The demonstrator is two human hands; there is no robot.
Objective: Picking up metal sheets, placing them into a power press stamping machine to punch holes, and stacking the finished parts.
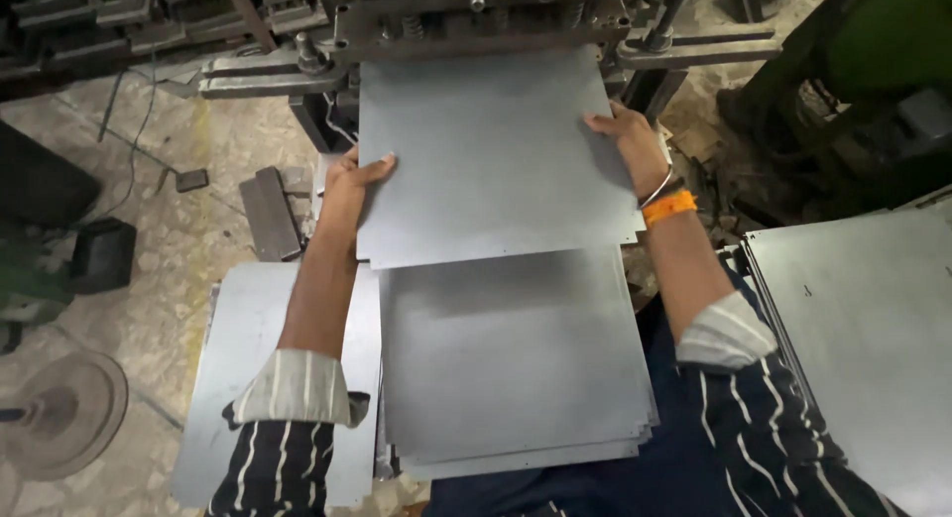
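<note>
A grey metal sheet [491, 160] lies flat in front of me, its far edge under the press machine [476, 21]. My left hand [355, 175] grips the sheet's left edge, thumb on top. My right hand [627, 140] holds the right edge; an orange band and a metal bangle sit on that wrist. Below the held sheet lies a stack of similar grey sheets [516, 368] on my lap.
Another stack of sheets [873, 329] stands at the right. A single sheet [233, 378] lies at the lower left. A dark metal block [270, 215] and a round wheel [64, 413] rest on the floor at left. A green machine [873, 41] stands at the far right.
</note>
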